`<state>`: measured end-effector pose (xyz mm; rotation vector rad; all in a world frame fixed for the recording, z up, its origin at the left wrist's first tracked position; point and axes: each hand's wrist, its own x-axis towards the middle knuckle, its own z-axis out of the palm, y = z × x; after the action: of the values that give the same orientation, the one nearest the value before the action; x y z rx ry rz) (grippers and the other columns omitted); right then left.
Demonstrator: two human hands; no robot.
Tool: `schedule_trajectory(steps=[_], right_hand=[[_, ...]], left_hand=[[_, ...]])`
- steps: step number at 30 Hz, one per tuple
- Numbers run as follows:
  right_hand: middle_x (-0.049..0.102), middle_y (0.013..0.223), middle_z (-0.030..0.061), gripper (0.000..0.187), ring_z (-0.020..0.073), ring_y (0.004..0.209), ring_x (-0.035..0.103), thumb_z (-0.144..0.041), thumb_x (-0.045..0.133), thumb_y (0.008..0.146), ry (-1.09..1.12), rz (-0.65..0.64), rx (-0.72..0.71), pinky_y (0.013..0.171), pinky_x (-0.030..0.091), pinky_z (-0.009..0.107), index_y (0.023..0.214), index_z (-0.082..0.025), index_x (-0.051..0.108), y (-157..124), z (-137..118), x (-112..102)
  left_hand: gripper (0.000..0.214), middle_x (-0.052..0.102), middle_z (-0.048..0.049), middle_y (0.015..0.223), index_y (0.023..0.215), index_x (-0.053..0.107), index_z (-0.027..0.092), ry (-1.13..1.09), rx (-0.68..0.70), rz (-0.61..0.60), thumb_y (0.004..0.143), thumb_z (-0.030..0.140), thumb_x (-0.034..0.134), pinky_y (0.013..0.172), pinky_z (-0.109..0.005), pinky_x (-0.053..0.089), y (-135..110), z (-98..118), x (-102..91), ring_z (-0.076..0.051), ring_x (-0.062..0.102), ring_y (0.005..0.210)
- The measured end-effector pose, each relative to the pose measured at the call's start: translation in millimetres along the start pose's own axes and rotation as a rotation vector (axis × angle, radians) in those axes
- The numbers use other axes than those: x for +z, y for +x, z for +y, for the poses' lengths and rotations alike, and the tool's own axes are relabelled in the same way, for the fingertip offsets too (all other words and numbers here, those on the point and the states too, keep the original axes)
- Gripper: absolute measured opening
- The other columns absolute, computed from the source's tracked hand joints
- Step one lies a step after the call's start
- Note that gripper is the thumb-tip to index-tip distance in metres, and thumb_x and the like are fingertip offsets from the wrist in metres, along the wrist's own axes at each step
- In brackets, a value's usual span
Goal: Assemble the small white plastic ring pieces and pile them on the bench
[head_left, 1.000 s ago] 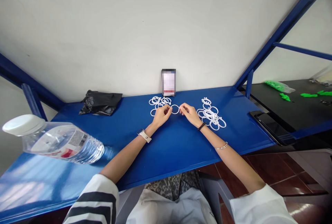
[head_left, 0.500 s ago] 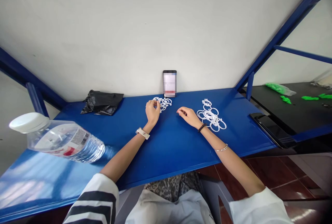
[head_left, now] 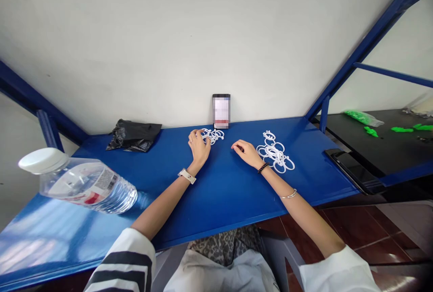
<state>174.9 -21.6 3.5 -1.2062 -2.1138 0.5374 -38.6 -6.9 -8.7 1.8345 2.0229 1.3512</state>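
My left hand (head_left: pixel 199 147) is at the smaller pile of white plastic rings (head_left: pixel 216 135) near the wall. Its thumb and fingers are apart and reach over the left side of the pile, hiding part of it. To the right, my right hand (head_left: pixel 246 151) rests low over the table with its fingers curled together, and no ring shows in it. A larger heap of white rings (head_left: pixel 275 152), some with small knobs, lies just right of that hand. Behind the smaller pile a phone (head_left: pixel 221 110) leans upright against the wall, its screen blurred.
On the blue table (head_left: pixel 216 201) a large water bottle (head_left: pixel 88 183) stands at the left, and a black plastic bag (head_left: pixel 135 135) lies behind it. A dark phone (head_left: pixel 353 170) sits at the right edge. Green pieces (head_left: pixel 363 117) lie on the neighbouring black table.
My left hand's fingers have spread from a pinch and now reach over the smaller ring pile. My right hand has stayed in nearly the same place.
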Motion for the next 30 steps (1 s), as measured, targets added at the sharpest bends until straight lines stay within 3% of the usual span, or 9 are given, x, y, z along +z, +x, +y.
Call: schedule_trajectory(steps=[6,10,14,17,20,26,30], right_hand=[[0.065,0.092,0.0055,0.023,0.0201,0.086,0.059,-0.024,0.042,0.094,-0.080,0.076,0.011,0.077,0.045,0.033,0.087,-0.021,0.064,1.8,2.8,-7.4],[0.066,0.099,0.0088,0.022,0.0254,0.096,0.057,-0.020,0.043,0.092,-0.273,0.106,0.046,0.085,0.044,0.039,0.090,-0.020,0.065,3.8,11.7,-14.9],[0.064,0.115,0.0151,0.027,0.0311,0.110,0.053,-0.021,0.042,0.092,-0.525,0.197,0.150,0.092,0.040,0.044,0.104,-0.016,0.065,3.4,28.9,-31.8],[0.059,0.125,0.0198,0.032,0.0345,0.114,0.050,-0.020,0.043,0.090,-0.672,0.272,0.312,0.092,0.039,0.047,0.115,-0.011,0.061,0.2,48.7,-47.5],[0.062,0.119,0.0237,0.033,0.0350,0.107,0.054,-0.019,0.044,0.088,-0.761,0.268,0.452,0.086,0.041,0.047,0.115,-0.009,0.061,-4.1,67.7,-59.0],[0.068,0.096,0.0214,0.028,0.0322,0.095,0.059,-0.022,0.043,0.092,-0.784,0.224,0.478,0.081,0.039,0.045,0.090,-0.014,0.069,-7.2,76.3,-65.1],[0.069,0.092,0.0202,0.034,0.0314,0.093,0.059,-0.026,0.039,0.095,-0.731,0.339,0.434,0.083,0.038,0.046,0.088,-0.015,0.070,-5.4,66.1,-71.2]], left_hand=[[0.036,0.048,-0.0151,0.140,0.125,0.053,0.020,0.052,0.446,-0.184,0.090,0.022,0.045,0.106,-0.051,0.036,-9.6,7.1,2.9,-0.032,0.038,0.135],[0.041,0.042,-0.0130,0.148,0.132,0.051,0.020,0.098,0.596,-0.298,0.092,0.025,0.044,0.111,-0.050,0.028,-13.7,7.2,5.6,-0.031,0.031,0.141],[0.036,0.049,-0.0147,0.142,0.125,0.056,0.018,0.178,0.609,-0.344,0.094,0.025,0.040,0.108,-0.052,0.030,-14.9,4.9,8.6,-0.031,0.041,0.134],[0.029,0.056,-0.0163,0.132,0.111,0.061,0.017,0.238,0.585,-0.314,0.094,0.024,0.040,0.103,-0.052,0.034,-14.3,4.7,9.2,-0.032,0.049,0.123],[0.024,0.060,-0.0175,0.120,0.101,0.063,0.016,0.261,0.534,-0.265,0.091,0.022,0.042,0.099,-0.054,0.036,-13.4,5.2,8.6,-0.033,0.053,0.114],[0.019,0.061,-0.0163,0.109,0.092,0.062,0.017,0.197,0.493,-0.230,0.089,0.020,0.044,0.101,-0.055,0.034,-12.8,3.8,8.1,-0.034,0.053,0.111],[0.019,0.060,-0.0168,0.110,0.092,0.062,0.017,0.164,0.500,-0.229,0.088,0.017,0.044,0.100,-0.055,0.035,-12.5,4.0,7.5,-0.035,0.053,0.111]])
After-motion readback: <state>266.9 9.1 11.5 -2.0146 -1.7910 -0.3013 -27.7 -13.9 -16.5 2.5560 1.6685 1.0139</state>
